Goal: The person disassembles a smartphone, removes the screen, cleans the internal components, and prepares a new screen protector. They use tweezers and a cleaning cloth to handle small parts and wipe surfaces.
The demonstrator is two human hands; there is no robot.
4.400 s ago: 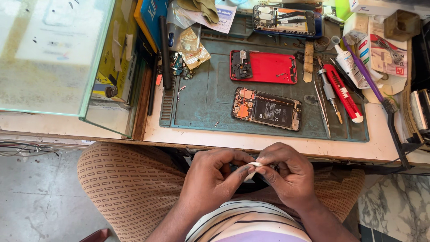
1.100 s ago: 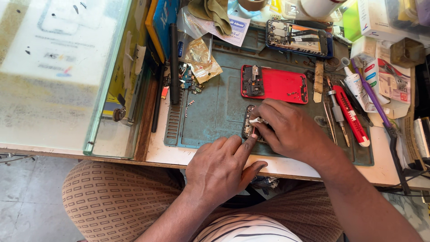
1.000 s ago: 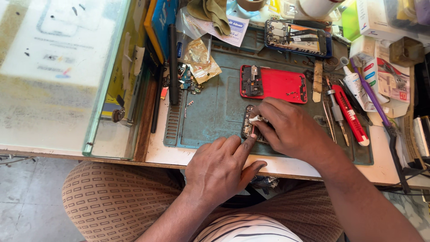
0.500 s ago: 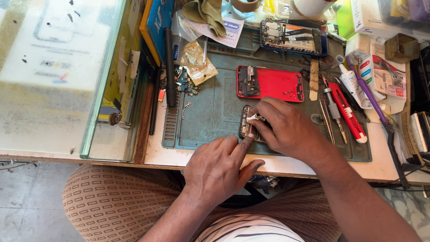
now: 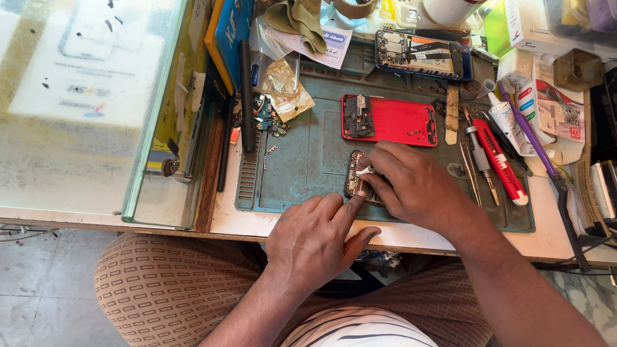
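Scene: a person sits at a cluttered repair surface (image 5: 411, 234) and works with both hands over a green mat (image 5: 308, 160).
Step in hand: it looks like fitting or pressing a small part into an opened phone (image 5: 355, 175) that lies flat on the mat.
Opened phone: its left end shows circuit parts; the rest is hidden under the right hand.
Right hand (image 5: 414, 186): it lies over the phone, fingers curled and pressed together, pinching a small white piece (image 5: 365, 171) at the phone's upper edge.
Left hand (image 5: 315, 241): it rests at the near edge of the surface, fingers loosely spread; the index fingertip (image 5: 360, 194) presses down on the phone's near edge, just below the white piece.
Next move, as a judgement: it calls for a steady, light touch, the left finger holding the phone flat while the white piece is guided with care.
Nearby: a red phone back (image 5: 389, 120) lies just beyond the hands; a red-handled tool (image 5: 501, 160) and tweezers (image 5: 469, 173) lie to the right, apart from the hands.
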